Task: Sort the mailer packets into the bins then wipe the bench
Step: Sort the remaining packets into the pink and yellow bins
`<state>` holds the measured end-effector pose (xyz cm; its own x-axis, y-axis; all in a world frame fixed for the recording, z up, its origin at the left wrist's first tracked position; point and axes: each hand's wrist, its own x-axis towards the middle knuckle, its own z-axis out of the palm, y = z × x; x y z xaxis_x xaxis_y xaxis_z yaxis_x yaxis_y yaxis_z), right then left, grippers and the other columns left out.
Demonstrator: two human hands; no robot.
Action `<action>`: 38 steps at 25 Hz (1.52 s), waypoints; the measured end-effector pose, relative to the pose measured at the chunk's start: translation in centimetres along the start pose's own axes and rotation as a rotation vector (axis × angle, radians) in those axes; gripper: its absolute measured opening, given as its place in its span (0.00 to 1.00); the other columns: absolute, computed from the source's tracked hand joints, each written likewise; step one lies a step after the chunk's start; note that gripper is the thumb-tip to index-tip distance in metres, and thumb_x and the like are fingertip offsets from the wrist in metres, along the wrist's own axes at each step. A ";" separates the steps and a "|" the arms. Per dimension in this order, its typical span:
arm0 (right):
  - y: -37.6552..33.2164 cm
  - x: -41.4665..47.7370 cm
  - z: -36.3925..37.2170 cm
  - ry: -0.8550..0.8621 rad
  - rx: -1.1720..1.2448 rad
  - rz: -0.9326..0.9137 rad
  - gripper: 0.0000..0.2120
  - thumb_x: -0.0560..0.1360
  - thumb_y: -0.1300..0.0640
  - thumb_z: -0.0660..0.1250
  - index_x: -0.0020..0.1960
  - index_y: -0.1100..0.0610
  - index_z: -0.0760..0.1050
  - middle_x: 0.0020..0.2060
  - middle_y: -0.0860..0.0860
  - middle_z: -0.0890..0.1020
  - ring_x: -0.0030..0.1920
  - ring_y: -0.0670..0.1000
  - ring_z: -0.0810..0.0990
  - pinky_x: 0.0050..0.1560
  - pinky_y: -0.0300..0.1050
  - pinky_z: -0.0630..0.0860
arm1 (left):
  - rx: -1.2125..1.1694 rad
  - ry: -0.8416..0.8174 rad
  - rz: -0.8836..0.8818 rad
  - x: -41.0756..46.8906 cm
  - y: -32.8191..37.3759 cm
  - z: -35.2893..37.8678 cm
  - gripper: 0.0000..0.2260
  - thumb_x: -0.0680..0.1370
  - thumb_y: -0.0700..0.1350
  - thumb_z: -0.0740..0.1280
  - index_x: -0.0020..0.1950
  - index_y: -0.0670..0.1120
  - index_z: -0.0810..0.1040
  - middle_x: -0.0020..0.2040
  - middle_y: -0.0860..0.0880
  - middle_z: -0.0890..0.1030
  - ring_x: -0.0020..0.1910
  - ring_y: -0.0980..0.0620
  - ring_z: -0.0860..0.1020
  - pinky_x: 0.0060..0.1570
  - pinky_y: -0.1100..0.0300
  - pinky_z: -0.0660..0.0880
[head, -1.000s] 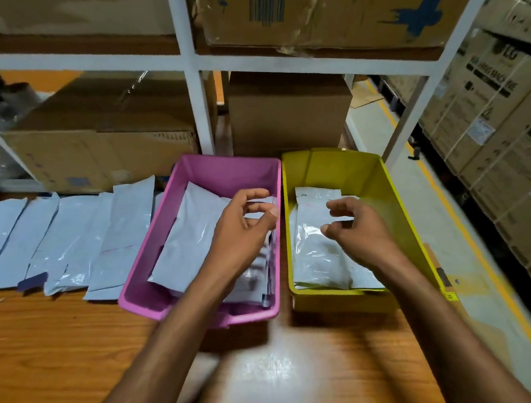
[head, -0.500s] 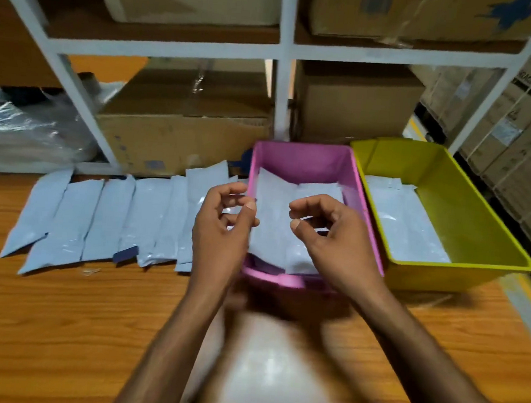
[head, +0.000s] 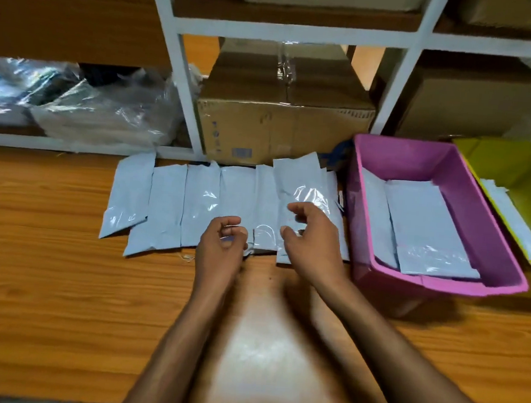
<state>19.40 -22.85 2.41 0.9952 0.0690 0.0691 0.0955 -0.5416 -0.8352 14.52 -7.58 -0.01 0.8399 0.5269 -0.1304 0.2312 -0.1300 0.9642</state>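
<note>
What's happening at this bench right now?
A person is sorting packets into two bins. A row of them lies on the bench. The left hand and right hand hover over the row's near edge, fingers loosely curled, neither plainly gripping one. Some packets already lie in the pink bin and in the yellow bin beside it, so sorting is unfinished.

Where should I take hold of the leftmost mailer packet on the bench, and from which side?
Probably pinch the near left corner of the leftmost packet, coming from the left. It lies flat, with bare bench along that edge, while its right edge meets the next packet.
</note>
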 end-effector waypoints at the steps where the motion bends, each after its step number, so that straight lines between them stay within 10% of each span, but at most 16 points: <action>1: 0.4 1.1 0.9 0.023 -0.047 0.027 0.21 0.75 0.60 0.69 0.68 0.54 0.75 0.64 0.50 0.79 0.65 0.50 0.77 0.66 0.49 0.74 | 0.041 -0.012 -0.009 0.8 -0.4 -0.2 0.08 0.80 0.46 0.69 0.58 0.54 0.80 0.52 0.54 0.84 0.50 0.52 0.84 0.52 0.53 0.81; 8: 2.1 8.5 3.0 0.178 -0.379 0.190 0.30 0.77 0.49 0.70 0.74 0.61 0.67 0.70 0.58 0.74 0.71 0.61 0.70 0.69 0.53 0.68 | 0.465 -0.095 0.059 8.0 0.8 3.0 0.21 0.81 0.53 0.67 0.71 0.47 0.74 0.66 0.49 0.80 0.62 0.48 0.79 0.55 0.56 0.72; 13: 3.0 9.7 3.9 0.182 -0.536 0.215 0.33 0.75 0.48 0.73 0.74 0.57 0.65 0.69 0.57 0.74 0.70 0.60 0.72 0.67 0.55 0.70 | 0.669 -0.170 0.050 11.4 0.6 6.0 0.16 0.78 0.57 0.69 0.54 0.45 0.75 0.50 0.48 0.79 0.48 0.46 0.78 0.42 0.55 0.69; 19: 1.7 9.1 3.0 0.311 -0.382 0.132 0.33 0.71 0.59 0.73 0.74 0.53 0.65 0.65 0.53 0.76 0.63 0.57 0.77 0.55 0.50 0.75 | 0.513 -0.196 0.013 11.6 1.8 6.2 0.11 0.75 0.53 0.72 0.50 0.49 0.76 0.39 0.57 0.75 0.43 0.49 0.77 0.42 0.57 0.73; 29: -4.3 4.6 -5.7 0.327 0.153 0.030 0.20 0.75 0.54 0.75 0.62 0.45 0.70 0.49 0.34 0.74 0.50 0.40 0.76 0.44 0.30 0.72 | 0.002 -0.086 0.155 6.9 7.2 1.4 0.11 0.80 0.54 0.70 0.58 0.51 0.74 0.53 0.55 0.82 0.50 0.58 0.81 0.45 0.61 0.77; 33: -4.3 3.2 -9.7 0.365 0.225 0.058 0.20 0.74 0.51 0.75 0.63 0.45 0.71 0.55 0.41 0.79 0.54 0.44 0.80 0.52 0.42 0.81 | -0.145 -0.141 0.132 4.9 9.5 1.4 0.16 0.79 0.52 0.72 0.62 0.53 0.70 0.57 0.53 0.83 0.52 0.54 0.84 0.49 0.55 0.81; 38: -2.3 1.9 -15.9 0.426 0.303 0.149 0.21 0.73 0.51 0.77 0.63 0.46 0.73 0.57 0.43 0.81 0.53 0.45 0.82 0.53 0.48 0.82 | -0.184 -0.297 0.210 1.5 12.5 4.2 0.21 0.80 0.49 0.72 0.67 0.55 0.65 0.50 0.61 0.80 0.41 0.67 0.83 0.33 0.71 0.77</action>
<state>21.38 -34.76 13.10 0.9236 -0.3700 0.1007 0.0057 -0.2493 -0.9684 20.74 -11.90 10.91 0.9710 0.2359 0.0383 -0.0293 -0.0417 0.9987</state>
